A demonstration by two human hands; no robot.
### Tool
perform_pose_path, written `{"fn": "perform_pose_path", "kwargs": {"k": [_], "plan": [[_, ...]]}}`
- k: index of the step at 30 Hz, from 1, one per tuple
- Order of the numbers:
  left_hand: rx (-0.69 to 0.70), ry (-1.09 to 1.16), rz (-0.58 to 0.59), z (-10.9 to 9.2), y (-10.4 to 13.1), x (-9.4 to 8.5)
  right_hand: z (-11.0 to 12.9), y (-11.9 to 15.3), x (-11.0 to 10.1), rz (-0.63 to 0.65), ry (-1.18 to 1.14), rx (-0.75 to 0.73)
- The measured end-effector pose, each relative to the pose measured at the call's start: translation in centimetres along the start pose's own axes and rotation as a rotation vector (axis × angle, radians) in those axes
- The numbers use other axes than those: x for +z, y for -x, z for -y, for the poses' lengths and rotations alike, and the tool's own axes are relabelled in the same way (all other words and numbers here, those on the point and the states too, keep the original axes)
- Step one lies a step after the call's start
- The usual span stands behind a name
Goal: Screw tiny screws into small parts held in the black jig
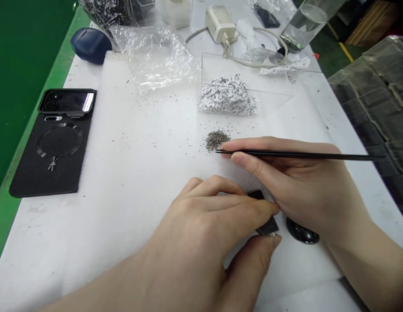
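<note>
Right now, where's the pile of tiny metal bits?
In the head view, the metal bits lie right of center, at the tweezers' tip, just nearer than the clear tray.

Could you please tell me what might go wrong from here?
The thin black tweezers in the right hand reach the heap of tiny metallic pieces, so a nudge might scatter more across the soft white sheet, where stray specks already lie. The small black flat-sided block in the left hand could slip if the fingertips at its edge shift.
</note>
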State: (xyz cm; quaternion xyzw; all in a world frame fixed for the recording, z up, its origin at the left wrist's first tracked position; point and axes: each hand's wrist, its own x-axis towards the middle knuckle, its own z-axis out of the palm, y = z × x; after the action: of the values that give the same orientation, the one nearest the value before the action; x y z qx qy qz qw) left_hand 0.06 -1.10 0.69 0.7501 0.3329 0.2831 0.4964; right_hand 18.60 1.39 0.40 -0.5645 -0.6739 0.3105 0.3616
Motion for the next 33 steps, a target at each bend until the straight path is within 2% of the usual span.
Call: {"fn": "perform_pose_path", "kwargs": {"k": [14,20,25,33], "plan": [[-0.045,0.011,0.018,-0.15,-0.02,0.18,0.22,-0.01,-0.04,0.006,0.001,-0.015],[0.012,0.022,-0.041,0.28,0.07,0.39,0.07,-0.13,0.04,0.009,-0.008,-0.002],[-0.008,0.004,-0.024,0.12,0.25,0.29,0.14,-0.1,0.03,0.0,-0.004,-0.001],[-0.035,-0.005,-0.007,0.24,-0.43,0.46,0.26,-0.03,-0.12,-0.011,0.095,0.018]]}}
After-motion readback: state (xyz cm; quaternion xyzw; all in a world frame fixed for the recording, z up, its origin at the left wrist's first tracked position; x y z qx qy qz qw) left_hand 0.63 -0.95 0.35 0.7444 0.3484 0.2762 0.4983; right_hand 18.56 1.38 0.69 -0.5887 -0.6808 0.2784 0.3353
